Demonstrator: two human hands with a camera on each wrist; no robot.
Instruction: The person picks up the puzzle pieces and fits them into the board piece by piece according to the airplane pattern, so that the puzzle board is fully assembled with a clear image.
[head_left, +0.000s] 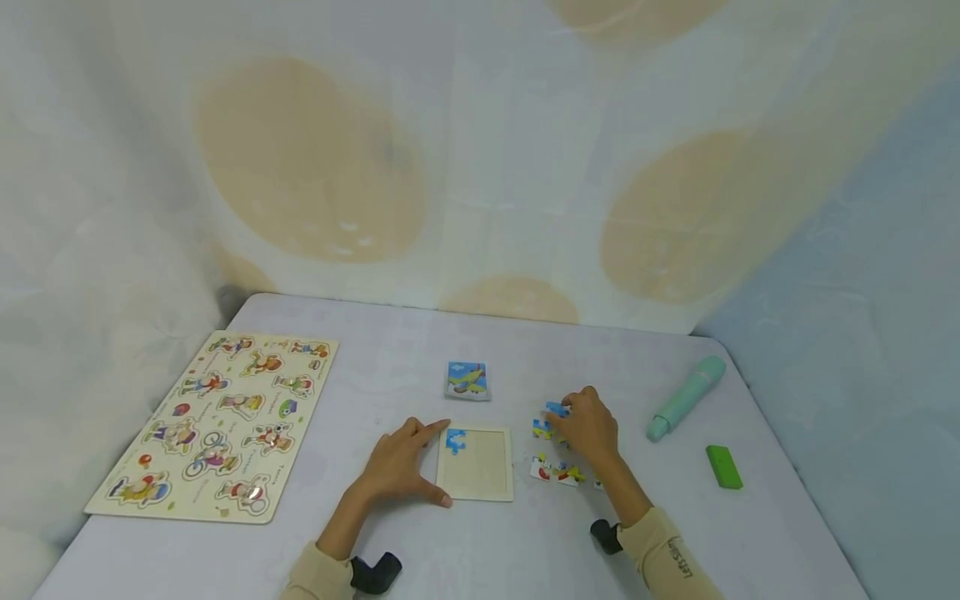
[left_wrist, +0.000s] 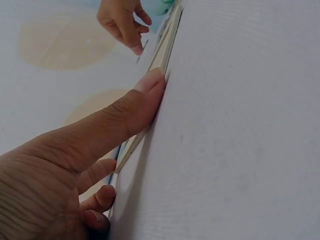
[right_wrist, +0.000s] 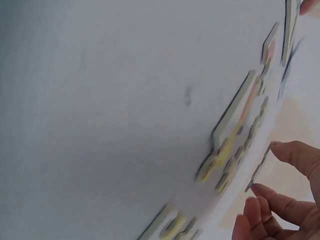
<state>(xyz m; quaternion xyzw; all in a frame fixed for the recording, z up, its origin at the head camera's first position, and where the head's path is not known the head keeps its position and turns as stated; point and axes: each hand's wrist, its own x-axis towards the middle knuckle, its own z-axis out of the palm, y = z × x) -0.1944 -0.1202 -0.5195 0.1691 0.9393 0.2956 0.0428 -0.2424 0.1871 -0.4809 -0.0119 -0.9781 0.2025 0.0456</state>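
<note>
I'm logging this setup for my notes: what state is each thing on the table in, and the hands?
Puzzle tray: mostly bare, a blue piece in its far left corner
Left hand: holding the tray's left side
Right hand: pinching another blue piece
Loose pieces: lying right of the tray
Picture card: lying beyond the tray
Figure board: lying flat
Mint-green cylinder: lying on its side
Green block: lying flat

In a shallow, pale wooden tray (head_left: 487,477), a blue jigsaw piece (head_left: 454,439) is set between ten and eleven o'clock; another blue piece (head_left: 557,408) is held raised at the tray's two o'clock.
</note>
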